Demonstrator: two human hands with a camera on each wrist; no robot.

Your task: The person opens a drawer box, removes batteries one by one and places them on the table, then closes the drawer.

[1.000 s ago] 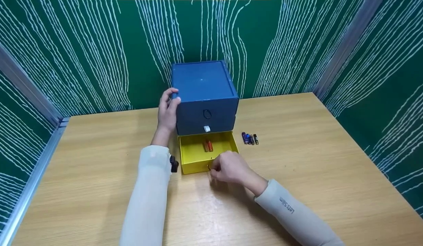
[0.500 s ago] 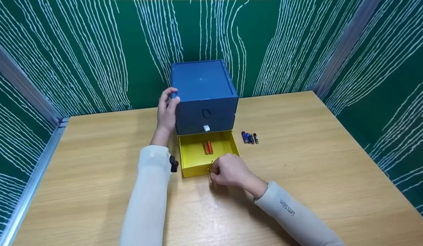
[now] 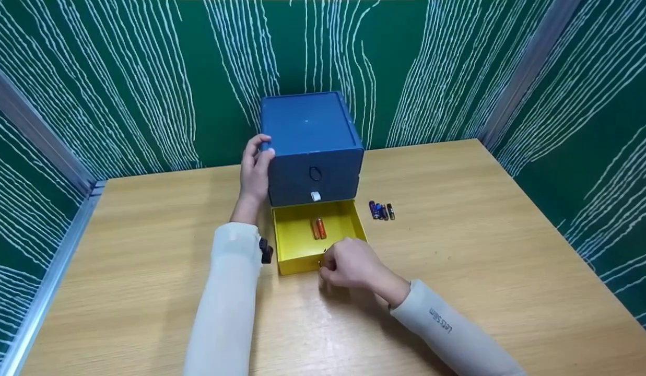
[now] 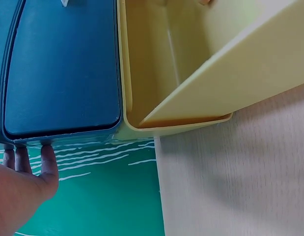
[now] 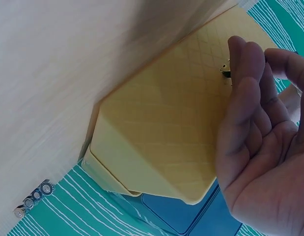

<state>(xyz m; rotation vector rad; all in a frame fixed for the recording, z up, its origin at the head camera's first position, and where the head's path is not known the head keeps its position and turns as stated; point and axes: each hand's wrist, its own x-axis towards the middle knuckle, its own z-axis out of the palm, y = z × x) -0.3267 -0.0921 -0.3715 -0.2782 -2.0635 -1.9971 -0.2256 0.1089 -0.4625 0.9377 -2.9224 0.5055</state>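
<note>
A blue drawer unit (image 3: 307, 125) stands at the back of the table, its yellow bottom drawer (image 3: 295, 267) pulled out. Two orange-red batteries (image 3: 318, 228) lie side by side in that drawer. My right hand (image 3: 352, 263) pinches a small dark loop pull (image 5: 226, 74) on the yellow drawer's front; the fingers partly hide it. Against the unit's left side rests my left hand (image 3: 255, 172), its fingertips touching the blue wall in the left wrist view. Above the yellow drawer, a blue drawer front has a black loop (image 3: 315, 173) and sits closed.
Several dark blue and black batteries (image 3: 381, 210) lie in a row on the wooden table (image 3: 458, 250), right of the unit. A white tab (image 3: 315, 196) sticks out below the blue drawer front. Green walls with white lines (image 3: 223, 78) rise behind and beside the table.
The yellow drawer has slid a little further out toward me, carrying the two orange-red batteries along. My right hand moved with it. The left hand stays on the unit's side.
</note>
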